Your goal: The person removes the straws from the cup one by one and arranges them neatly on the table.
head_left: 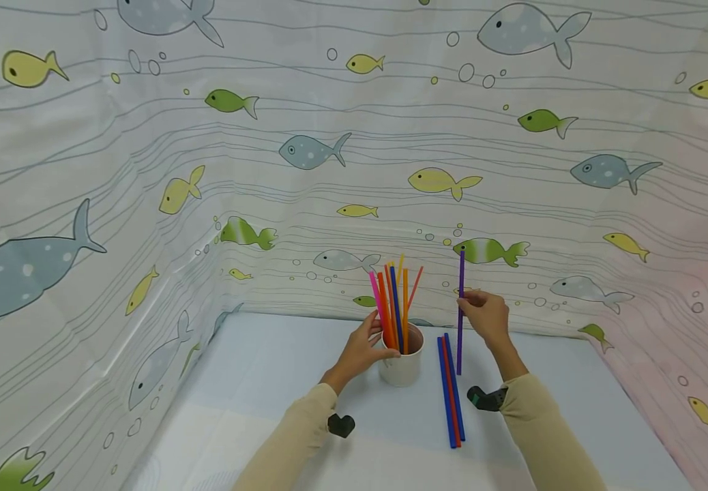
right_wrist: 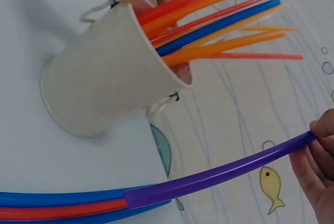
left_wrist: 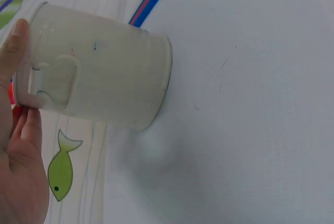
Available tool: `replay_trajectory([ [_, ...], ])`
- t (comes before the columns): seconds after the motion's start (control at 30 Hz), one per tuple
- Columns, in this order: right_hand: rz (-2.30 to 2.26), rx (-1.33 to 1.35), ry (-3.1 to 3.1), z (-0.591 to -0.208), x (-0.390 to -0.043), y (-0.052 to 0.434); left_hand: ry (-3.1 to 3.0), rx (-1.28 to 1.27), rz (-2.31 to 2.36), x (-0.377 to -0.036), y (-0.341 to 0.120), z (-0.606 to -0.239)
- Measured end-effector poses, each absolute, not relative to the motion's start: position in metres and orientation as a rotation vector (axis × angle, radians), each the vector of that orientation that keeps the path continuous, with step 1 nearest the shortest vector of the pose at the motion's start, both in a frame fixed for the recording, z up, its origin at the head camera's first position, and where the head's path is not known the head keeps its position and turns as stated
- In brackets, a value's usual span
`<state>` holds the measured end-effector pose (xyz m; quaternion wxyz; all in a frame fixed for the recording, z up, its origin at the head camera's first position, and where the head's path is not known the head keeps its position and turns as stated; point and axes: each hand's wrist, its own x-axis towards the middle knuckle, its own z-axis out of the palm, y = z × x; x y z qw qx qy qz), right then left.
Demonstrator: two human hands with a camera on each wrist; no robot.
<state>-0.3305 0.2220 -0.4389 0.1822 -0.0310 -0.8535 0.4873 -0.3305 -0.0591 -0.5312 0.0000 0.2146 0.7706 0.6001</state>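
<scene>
My left hand (head_left: 363, 346) holds a small white pail (head_left: 400, 372) at its rim, thumb on the near side and fingers at the far side. In the right wrist view the pail (right_wrist: 99, 83) shows small side handles. Several orange, red, pink, yellow and blue straws (right_wrist: 224, 20) stand in it, leaning different ways. To the right of the pail, my right hand (head_left: 488, 315) pinches a purple straw (head_left: 461, 341), held nearly upright. Below and left of that hand, two blue straws and a red straw (head_left: 451, 392) lie side by side on the white table.
The white tabletop (head_left: 256, 395) meets a fish-print sheet (head_left: 305, 225) behind the pail, and the sheet also rises at both sides. Dark devices (head_left: 341, 425) are worn at both wrists over beige sleeves (head_left: 305, 423).
</scene>
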Motion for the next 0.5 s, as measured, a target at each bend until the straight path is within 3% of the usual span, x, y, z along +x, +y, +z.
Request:
replay_trajectory([
  [0.5, 1.428, -0.201, -2.562, -0.507, -0.319, 0.239, 2.422, 0.677, 1.876, -0.329, -0.060, -0.529],
])
